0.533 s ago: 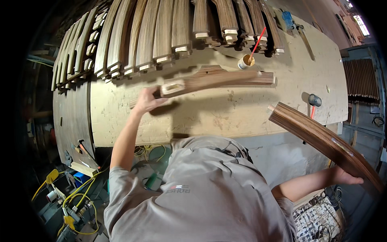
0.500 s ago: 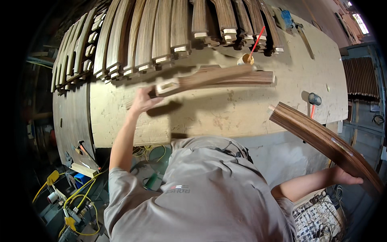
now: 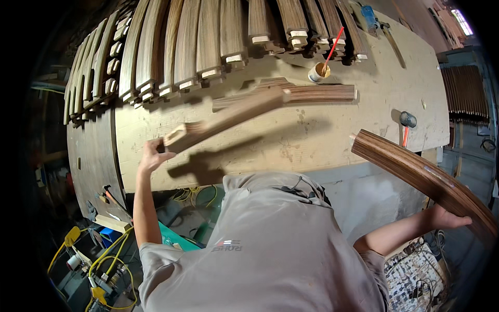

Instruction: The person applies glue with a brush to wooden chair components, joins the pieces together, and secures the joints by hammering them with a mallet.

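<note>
Fingers, left: curled around the near left end of a blurred wooden piece, thumb of the left hand on the near side; clamped on it, tips partly hidden.
Fingers, right: thumb of the right hand lies along the near side of a curved dark piece; other fingers behind the wood, grip looks firm.
Left-hand piece: raised over the bench, slanting up to far right; shadow falls apart from it.
Right-hand piece: off the near right edge of the bench, light peg end toward the bench, other end out right.
Third piece: flat wooden part on the bench, beyond the left-hand piece and partly covered by it.
Nearby: pot with a red stick just beyond the third piece; mallet far of the right-hand piece; stacked parts along the far side.
Handling: best keep both grips firm, swing the long ends clear of pot and mallet, protect the peg end from knocks; end grip probably makes the left-hand piece tip-heavy.
Hard to see: left-hand piece smeared; right-hand piece's outer end lost in dark rim; stack tops cut off; contact between left-hand piece's far tip and third piece unclear.
</note>
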